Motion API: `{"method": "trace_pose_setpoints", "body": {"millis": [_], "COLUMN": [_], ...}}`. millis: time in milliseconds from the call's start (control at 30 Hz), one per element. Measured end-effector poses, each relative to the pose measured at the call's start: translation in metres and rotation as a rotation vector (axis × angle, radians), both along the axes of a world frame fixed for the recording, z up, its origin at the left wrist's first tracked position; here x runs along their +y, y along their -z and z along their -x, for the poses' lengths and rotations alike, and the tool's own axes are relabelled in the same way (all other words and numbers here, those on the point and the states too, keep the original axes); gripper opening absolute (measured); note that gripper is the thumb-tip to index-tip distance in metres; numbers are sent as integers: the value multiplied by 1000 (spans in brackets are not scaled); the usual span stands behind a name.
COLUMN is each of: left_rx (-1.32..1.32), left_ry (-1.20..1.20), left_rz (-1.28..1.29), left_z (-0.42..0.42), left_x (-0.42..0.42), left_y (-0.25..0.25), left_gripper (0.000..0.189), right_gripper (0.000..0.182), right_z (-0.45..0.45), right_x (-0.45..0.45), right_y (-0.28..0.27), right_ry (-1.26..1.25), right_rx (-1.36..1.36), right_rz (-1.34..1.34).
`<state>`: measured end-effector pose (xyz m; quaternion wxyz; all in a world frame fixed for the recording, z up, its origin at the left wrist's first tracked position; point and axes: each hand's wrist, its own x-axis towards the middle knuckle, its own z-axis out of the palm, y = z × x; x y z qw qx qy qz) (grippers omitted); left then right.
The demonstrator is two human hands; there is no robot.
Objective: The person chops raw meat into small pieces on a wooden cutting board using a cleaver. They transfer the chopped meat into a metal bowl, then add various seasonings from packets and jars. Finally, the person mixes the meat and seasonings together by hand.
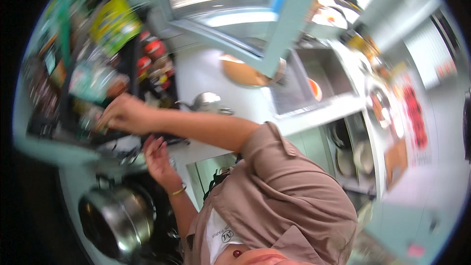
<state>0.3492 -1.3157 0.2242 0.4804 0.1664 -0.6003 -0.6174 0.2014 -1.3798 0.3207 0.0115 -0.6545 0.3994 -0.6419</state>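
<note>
My right arm crosses in front of my chest, and my right hand (127, 114) is among packets on a dark rack (134, 66) at the left. Its fingers are bent together; blur hides whether anything is between them. A teal and clear plastic packet (90, 82) lies just beyond that hand. Further back stands a yellow-green packet (116, 25). Below my right forearm, my left hand (158, 160) is raised with loosely bent fingers apart and nothing in it. A bracelet circles that wrist. Bottles with red caps (154, 48) stand along the rack's right side.
A large steel pot (117, 221) sits at the lower left. On the white counter (191, 66) are a metal kettle (208, 101) and a round wooden board (243, 71). An open window sash (235, 40) juts over the counter, left of the sink (323, 66).
</note>
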Motion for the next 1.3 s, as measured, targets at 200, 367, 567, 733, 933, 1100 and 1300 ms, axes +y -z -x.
{"method": "trace_pose_setpoints", "body": {"millis": [200,367,567,733,933,1100,1300], "left_rx": [-31,83,-89,-32,-337,-466,-565], "left_ry": [141,249,529,680,1073,1362,1658], "left_rz": [-46,-169,-187,-95,-227,-724,-590], "left_z": [35,73,117,175,242,284,329], "left_x": [38,86,185,325,501,651,773], "left_y": [-6,-7,23,23,50,43,60], "left_gripper": [34,50,63,40,21,24,36], "right_gripper": [28,32,34,31,47,54,44], "right_z": [8,17,40,66,93,100,122], "right_x": [125,232,384,525,724,844,940], "right_y": [2,29,67,94,127,140,146], "right_ry": [295,430,687,821,1086,1346,1786], "right_rx": [-180,-302,-365,-445,-476,-580,-737], "right_rz": [60,-12,-98,-129,-213,-198,-99]}}
